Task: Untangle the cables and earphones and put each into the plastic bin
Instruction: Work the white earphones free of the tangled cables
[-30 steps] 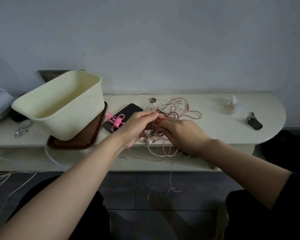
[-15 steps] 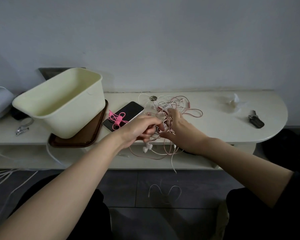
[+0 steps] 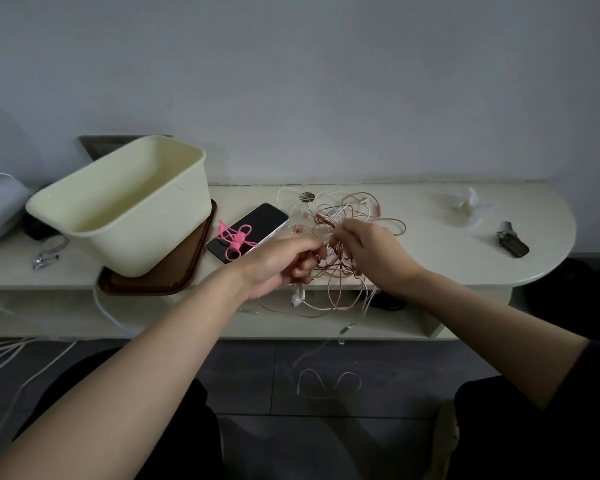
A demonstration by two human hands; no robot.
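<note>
Pinching cable tangle (image 3: 347, 209) — left hand (image 3: 278, 265), right hand (image 3: 378, 254), plastic bin (image 3: 146, 237) on tray (image 3: 184, 271)

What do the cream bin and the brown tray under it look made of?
Cream bin: likely moulded plastic, smooth with a slight gloss; thin rolled rim and soft sheen on the inner wall.
Brown tray: probably plastic too, semi-gloss, with a rounded raised lip; lacquered wood cannot be ruled out.

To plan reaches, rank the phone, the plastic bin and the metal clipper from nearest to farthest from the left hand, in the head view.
1. The phone, just left of the left hand gripping the cables.
2. The plastic bin, farther left.
3. The metal clipper, far left, beyond the bin.
</note>
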